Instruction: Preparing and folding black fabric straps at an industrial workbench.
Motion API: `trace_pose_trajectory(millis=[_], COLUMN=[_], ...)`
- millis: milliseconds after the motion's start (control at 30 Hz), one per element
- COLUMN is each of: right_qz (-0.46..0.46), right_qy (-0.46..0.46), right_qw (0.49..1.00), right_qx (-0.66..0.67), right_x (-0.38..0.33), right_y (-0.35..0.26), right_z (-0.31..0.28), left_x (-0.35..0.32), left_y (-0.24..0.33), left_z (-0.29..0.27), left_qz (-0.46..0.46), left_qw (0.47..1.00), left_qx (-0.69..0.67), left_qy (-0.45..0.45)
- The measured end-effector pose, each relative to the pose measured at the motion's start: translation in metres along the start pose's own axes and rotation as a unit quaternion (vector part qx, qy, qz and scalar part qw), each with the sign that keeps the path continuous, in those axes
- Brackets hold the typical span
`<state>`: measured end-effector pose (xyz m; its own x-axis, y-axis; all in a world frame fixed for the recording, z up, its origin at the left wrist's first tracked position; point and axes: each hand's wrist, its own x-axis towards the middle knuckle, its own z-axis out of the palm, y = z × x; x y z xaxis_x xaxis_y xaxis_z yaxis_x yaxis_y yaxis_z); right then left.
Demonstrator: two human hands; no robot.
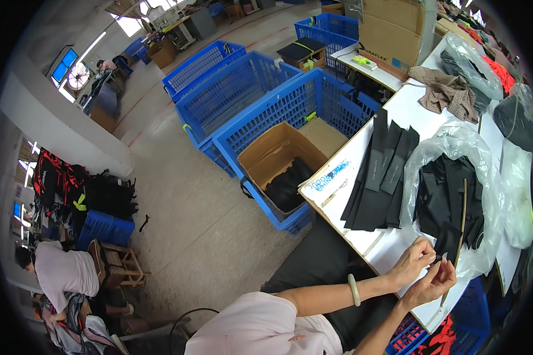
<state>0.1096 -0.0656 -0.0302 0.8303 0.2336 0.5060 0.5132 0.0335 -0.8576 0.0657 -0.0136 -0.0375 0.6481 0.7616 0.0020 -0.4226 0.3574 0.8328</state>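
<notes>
My left hand (416,258), with a pale bangle (354,290) on its forearm, is closed in a pinch at the right part of the table. Just below it my right hand (433,285) is also closed, its thumb and fingertips pressed together. Between the fingertips is the lower end of a small black fabric piece (448,239), with a tiny whitish bit (445,256) beside it. Beyond the hands, an opened clear plastic bag (417,168) holds many black fabric pieces (435,198). A thin brownish strip (464,204) runs across the bag, right of my fingers.
Flat black strips (379,177) with small labels lie fanned on the white table (337,204). A checked cloth (447,92) and more filled plastic bags (518,195) lie further back. Left of the table stand blue crates (266,100), one holding a cardboard box (257,154). A person (65,269) bends at far left.
</notes>
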Motion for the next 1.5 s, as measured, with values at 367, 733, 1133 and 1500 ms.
trace_pose_trajectory(millis=[367,733,1133,1500], right_qz=[0.132,0.140,0.106,0.321], right_qy=[-0.172,-0.228,-0.035,-0.186], right_qw=[0.909,0.961,0.988,0.757], right_qx=[0.356,0.063,0.106,0.538], right_x=[0.045,0.014,-0.009,0.013], right_y=[-0.067,-0.043,-0.014,-0.006], right_z=[-0.029,-0.022,-0.009,-0.030], left_x=[-0.012,-0.031,-0.025,-0.033], left_y=[0.019,0.048,0.037,0.054], left_z=[-0.050,-0.016,0.000,-0.012], left_qz=[-0.058,0.142,0.242,-0.011], left_qw=[0.993,0.972,0.943,0.997], left_qx=[-0.083,0.180,0.223,0.006], left_qy=[0.060,0.042,0.042,-0.082])
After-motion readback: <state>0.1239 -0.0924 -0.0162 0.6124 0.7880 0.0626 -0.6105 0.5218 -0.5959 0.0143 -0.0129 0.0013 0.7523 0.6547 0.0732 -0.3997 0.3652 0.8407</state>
